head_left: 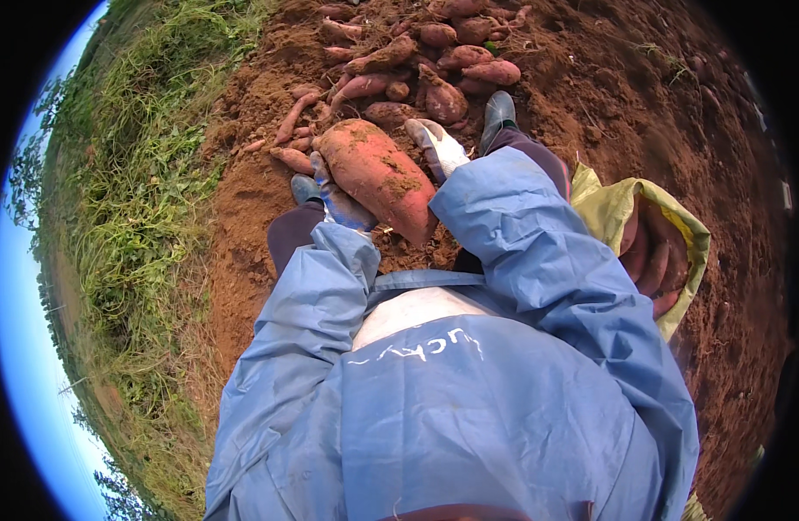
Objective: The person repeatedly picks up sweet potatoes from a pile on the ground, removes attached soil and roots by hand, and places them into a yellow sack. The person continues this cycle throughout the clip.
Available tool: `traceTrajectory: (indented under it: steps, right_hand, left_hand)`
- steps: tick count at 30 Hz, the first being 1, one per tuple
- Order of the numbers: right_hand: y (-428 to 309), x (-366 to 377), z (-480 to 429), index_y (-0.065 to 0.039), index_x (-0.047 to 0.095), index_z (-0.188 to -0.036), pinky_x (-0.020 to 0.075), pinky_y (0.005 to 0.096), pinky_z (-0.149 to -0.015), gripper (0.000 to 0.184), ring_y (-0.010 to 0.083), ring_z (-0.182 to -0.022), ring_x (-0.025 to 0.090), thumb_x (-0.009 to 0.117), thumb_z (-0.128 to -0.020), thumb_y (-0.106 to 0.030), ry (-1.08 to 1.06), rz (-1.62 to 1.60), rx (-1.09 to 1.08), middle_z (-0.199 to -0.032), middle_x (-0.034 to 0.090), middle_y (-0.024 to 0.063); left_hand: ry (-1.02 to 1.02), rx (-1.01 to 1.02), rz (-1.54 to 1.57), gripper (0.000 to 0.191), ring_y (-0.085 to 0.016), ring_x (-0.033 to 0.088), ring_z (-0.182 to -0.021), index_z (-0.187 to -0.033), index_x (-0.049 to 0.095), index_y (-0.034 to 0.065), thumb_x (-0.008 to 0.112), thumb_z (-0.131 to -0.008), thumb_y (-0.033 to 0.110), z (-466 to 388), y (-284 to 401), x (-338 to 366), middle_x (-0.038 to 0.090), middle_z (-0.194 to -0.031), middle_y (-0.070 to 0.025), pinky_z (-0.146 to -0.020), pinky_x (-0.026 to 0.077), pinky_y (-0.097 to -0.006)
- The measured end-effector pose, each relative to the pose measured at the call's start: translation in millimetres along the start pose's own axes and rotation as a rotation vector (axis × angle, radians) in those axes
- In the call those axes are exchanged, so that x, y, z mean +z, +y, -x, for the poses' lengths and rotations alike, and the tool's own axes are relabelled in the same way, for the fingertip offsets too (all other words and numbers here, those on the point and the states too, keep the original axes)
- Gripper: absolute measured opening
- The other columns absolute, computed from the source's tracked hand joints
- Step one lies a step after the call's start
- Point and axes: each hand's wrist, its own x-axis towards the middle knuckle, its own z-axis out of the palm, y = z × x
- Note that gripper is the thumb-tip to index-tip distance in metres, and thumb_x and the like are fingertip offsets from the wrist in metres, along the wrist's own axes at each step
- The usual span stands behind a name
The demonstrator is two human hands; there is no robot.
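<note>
A very large sweet potato (376, 176) with soil stuck to its reddish skin lies before me, its narrow end towards my body. My left hand (341, 198), in a white and blue work glove, grips it along its left side. On its other side is my right hand (438, 146), also gloved, near the upper right edge; whether it touches the root is hard to tell, and its palm is hidden. Just beyond both hands lies a heap of smaller sweet potatoes (443, 101), dusty with soil.
A yellow-green woven sack (689, 241) holding sweet potatoes stands open at my right. My boots (499, 111) rest on reddish soil (243, 260) beside the heap. Green vines (126, 241) cover the ground at left. More roots lie at far upper right.
</note>
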Motion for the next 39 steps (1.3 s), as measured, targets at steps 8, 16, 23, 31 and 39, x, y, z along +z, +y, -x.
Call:
traceTrajectory:
  steps: [8,16,23,31,39]
  right_hand:
    - [-60,-20,55,-0.009,0.037,-0.149,0.0595,0.0410,-0.069,0.079,0.0236,-0.105,0.064,0.056,-0.093,-0.061,-0.594,-0.494,0.308,-0.140,0.052,0.0085]
    - [-72,-16,75,-0.004,0.034,-0.149,0.0452,0.0366,-0.102,0.092,0.0244,-0.119,0.058,0.084,-0.077,-0.033,-0.567,-0.388,-0.100,-0.132,0.057,0.0148]
    - [-159,-77,111,-0.001,0.022,-0.155,0.0423,0.0374,-0.108,0.127,0.0321,-0.129,0.053,0.090,-0.062,-0.053,-0.201,-0.387,-0.218,-0.141,0.050,0.0241]
    - [-165,-228,256,-0.001,0.042,-0.145,0.0473,0.0360,-0.106,0.077,0.0240,-0.118,0.062,0.079,-0.081,-0.021,0.127,-0.929,-0.375,-0.126,0.064,0.0152]
    - [-109,-294,382,0.003,0.040,-0.146,0.0444,0.0460,-0.110,0.070,0.0323,-0.128,0.055,0.070,-0.088,-0.024,0.617,-0.820,-0.295,-0.142,0.053,0.0197]
  left_hand:
    - [-0.346,0.183,0.175,0.100,-0.038,0.052,-0.128,-0.148,0.034,0.0060,0.062,-0.078,0.072,-46,39,-12,0.047,-0.143,-0.0224,-0.108,0.044,-0.0571]
    - [-0.529,-0.032,0.103,0.126,-0.041,0.039,-0.139,-0.153,0.023,-0.0025,0.057,-0.067,0.084,-30,48,14,0.035,-0.152,-0.0271,-0.117,0.033,-0.0548]
    - [-0.143,0.269,-0.424,0.086,-0.039,0.040,-0.140,-0.152,0.034,0.0183,0.039,-0.089,0.077,13,36,138,0.037,-0.155,-0.0141,-0.113,0.035,-0.0634]
    - [-0.746,-0.305,-0.426,0.052,-0.023,0.049,-0.134,-0.145,0.047,0.0141,0.051,-0.102,0.042,78,-85,273,0.051,-0.146,-0.0093,-0.109,0.042,-0.0432]
    - [-0.696,0.145,-1.677,0.102,-0.036,0.048,-0.134,-0.148,0.042,0.0076,0.079,-0.070,0.063,28,-183,254,0.049,-0.144,-0.0231,-0.109,0.041,-0.0409]
